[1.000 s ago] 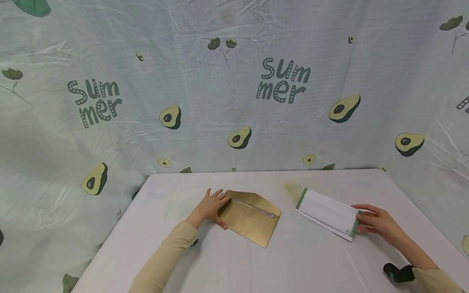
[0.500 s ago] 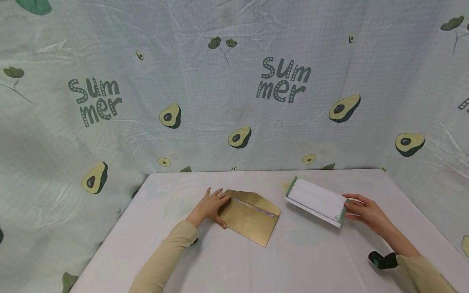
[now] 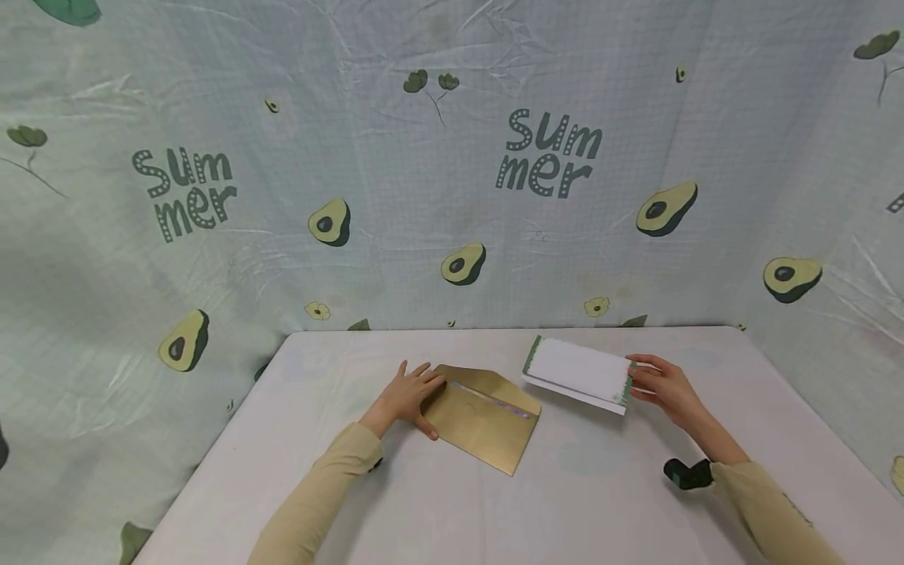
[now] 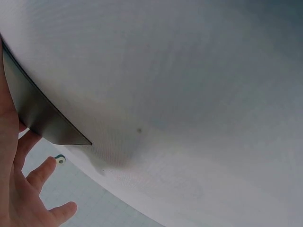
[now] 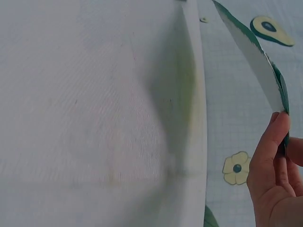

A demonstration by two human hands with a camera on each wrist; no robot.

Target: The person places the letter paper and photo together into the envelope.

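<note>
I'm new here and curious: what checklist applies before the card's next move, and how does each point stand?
1. Left hand holds gold envelope: ok, at its left end.
2. Right hand grips white card: ok, by one green end.
3. The white card clear of the table: ok, raised.
4. Flap open: ok, unfolded.
5. The white card lined up: not ok, right of the gold envelope.
6. The gold envelope empty: cannot tell; a patterned strip shows.

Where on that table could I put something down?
The table is bare between the sleeves, before the gold envelope, and in the far left corner beside the left hand. Envelope, white paper and right hand crowd the far middle.
</note>
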